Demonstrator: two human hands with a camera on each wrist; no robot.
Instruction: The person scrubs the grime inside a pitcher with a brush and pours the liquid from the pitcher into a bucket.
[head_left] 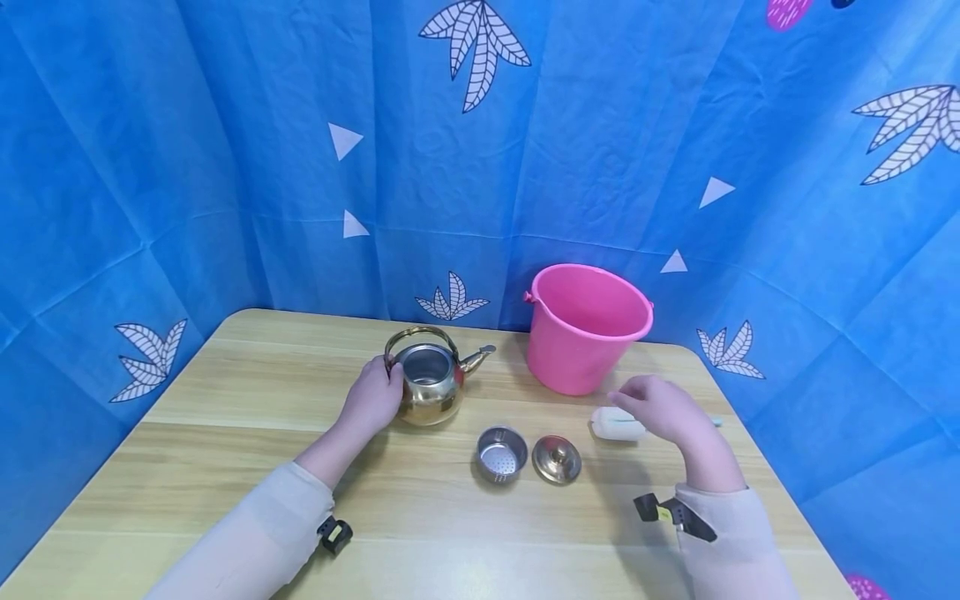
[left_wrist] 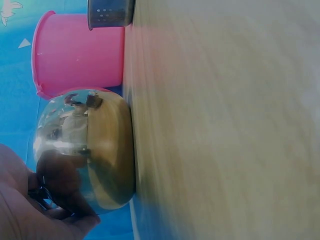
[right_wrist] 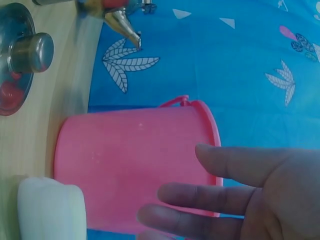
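My left hand (head_left: 375, 396) grips the arched handle of a shiny gold teapot (head_left: 432, 406) where it meets the pot's left side. The pot stands lidless on the table, spout to the right. In the left wrist view, thumb and fingers close on the handle beside the round teapot body (left_wrist: 85, 150). Over a white sponge brush (head_left: 617, 425) with a thin pale green handle, my right hand (head_left: 663, 406) hovers, holding nothing. Its fingers stretch out relaxed in the right wrist view, in front of the pink bucket (right_wrist: 130, 165); the white sponge head (right_wrist: 52, 210) lies below.
A pink bucket (head_left: 588, 333) stands at the back right of the wooden table (head_left: 420, 533). Near the middle sit a metal strainer cup (head_left: 502, 455) and a gold knobbed lid (head_left: 557, 460), side by side. A blue patterned curtain (head_left: 450, 183) hangs behind the table.
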